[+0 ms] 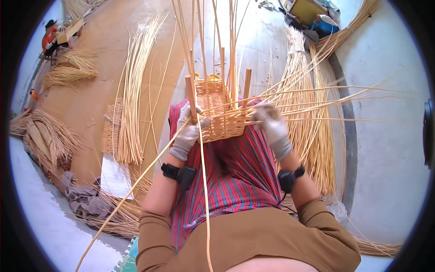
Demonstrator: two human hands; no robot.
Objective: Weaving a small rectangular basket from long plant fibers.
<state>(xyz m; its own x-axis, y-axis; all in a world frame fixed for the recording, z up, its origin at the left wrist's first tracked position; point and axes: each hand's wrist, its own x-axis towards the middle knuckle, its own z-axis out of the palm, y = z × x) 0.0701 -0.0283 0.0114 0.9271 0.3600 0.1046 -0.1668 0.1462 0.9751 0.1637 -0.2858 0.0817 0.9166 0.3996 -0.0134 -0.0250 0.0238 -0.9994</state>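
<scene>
A half-woven wicker basket (224, 128) rests on my lap, over a red striped cloth (240, 172). Thicker wooden posts stand at its corners, among them a right post (247, 86), and long thin canes rise from its far part. My left hand (185, 136), in a pale work glove, is closed around the near left corner and its post (190, 97). Two long canes run from that corner toward me, one of them a pale cane (203, 181). Beside the basket's right wall, my gloved right hand (274, 131) is among loose canes fanning out rightward; motion smears its fingers.
A large bundle of canes (301, 149) lies on the floor to the right. On the left are another cane bundle (136, 90), a woven panel (112, 127), a white paper sheet (115, 177) and a grey cloth (90, 204). A blue container (325, 25) stands at the far right.
</scene>
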